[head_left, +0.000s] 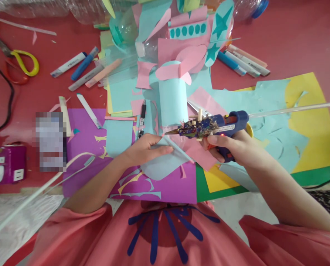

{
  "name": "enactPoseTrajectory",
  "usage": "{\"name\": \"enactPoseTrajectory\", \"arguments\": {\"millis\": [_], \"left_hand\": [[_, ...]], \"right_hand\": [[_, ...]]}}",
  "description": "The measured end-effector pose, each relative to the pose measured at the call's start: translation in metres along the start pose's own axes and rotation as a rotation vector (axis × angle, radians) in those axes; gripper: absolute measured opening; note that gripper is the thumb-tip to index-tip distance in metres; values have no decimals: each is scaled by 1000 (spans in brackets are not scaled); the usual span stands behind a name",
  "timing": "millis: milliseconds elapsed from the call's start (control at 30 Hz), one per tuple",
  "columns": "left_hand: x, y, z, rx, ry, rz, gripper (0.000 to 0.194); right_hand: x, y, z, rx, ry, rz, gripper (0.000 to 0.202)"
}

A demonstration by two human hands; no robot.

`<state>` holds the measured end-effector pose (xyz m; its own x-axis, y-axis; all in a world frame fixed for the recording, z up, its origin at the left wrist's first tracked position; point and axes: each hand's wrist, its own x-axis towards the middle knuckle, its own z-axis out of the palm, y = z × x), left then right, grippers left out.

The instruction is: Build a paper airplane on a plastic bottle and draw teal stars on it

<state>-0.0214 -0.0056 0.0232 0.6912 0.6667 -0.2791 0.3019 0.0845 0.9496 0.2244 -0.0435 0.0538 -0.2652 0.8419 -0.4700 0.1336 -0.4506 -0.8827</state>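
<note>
In the head view my right hand (234, 147) grips a blue glue gun (225, 127) whose barrel is crusted with dark bits. A clear glue stick (289, 109) runs out of its back. The nozzle points left, close to my left fingertips. My left hand (145, 149) is closed on the edge of a light blue paper piece (160, 162), thumb stretched along it. Just beyond stands a light blue paper-wrapped cylinder (173, 101) with pink paper ovals (167, 71) on top. A black pen (142, 114) lies left of the cylinder.
Scissors (24, 62) and a pixelated phone-like rectangle (51, 142) lie at left, near a purple power adapter (8, 164). Markers (84, 64) lie on both sides. Purple paper (178, 188) and yellow paper (317, 122) with scraps cover the front. Plastic bottles (126, 29) and decorated paper stand behind.
</note>
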Motion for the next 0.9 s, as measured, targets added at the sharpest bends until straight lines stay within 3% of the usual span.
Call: {"name": "enactPoseTrajectory", "arguments": {"millis": [233, 467, 900], "left_hand": [[1, 1, -1, 9, -16, -17, 45], [0, 0, -1, 21, 6, -1, 51], [-1, 3, -1, 1, 8, -26, 49]], "right_hand": [[0, 0, 0, -2, 5, -2, 35], [1, -1, 2, 1, 44, 9, 36], [-1, 0, -2, -41, -31, 6, 46]]}}
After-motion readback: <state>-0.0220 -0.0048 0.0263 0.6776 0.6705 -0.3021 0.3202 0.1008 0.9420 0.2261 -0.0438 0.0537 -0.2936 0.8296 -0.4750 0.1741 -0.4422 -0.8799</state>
